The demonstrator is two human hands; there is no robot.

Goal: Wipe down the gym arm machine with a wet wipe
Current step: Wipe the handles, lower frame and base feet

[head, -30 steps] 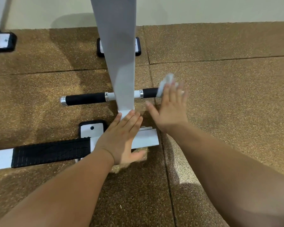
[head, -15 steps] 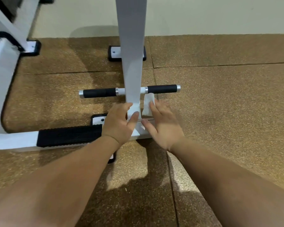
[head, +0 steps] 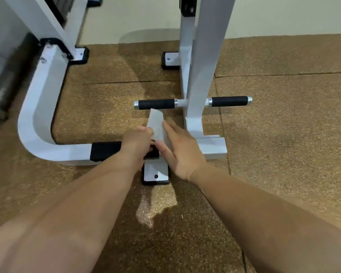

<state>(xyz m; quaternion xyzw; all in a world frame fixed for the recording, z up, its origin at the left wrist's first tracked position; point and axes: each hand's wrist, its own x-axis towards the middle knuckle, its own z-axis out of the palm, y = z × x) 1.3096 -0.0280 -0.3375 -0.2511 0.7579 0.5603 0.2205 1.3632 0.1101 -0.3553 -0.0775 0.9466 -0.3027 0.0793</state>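
Note:
The white wet wipe (head: 156,125) stands up between my two hands, just in front of the left black grip of the machine's low handle bar (head: 156,104). My left hand (head: 137,143) has its fingers curled and pinches the wipe's left edge. My right hand (head: 182,149) lies with straight fingers against the wipe's right side and over the white base bar (head: 213,147). The white upright post (head: 203,66) rises just right of my hands. A black textured pad (head: 104,150) wraps the base bar to the left of my left hand.
The curved white frame tube (head: 37,107) bends round at the left. A black-edged foot plate (head: 156,174) sits under my wrists, another foot (head: 170,60) behind the post. Dark metal parts (head: 0,91) stand at the far left. Brown rubber floor tiles (head: 283,134) stretch to the right.
My right hand brought the wipe from the right grip, past the post, to the left side. My left hand left the post's base and took hold of the wipe. The view shifted left.

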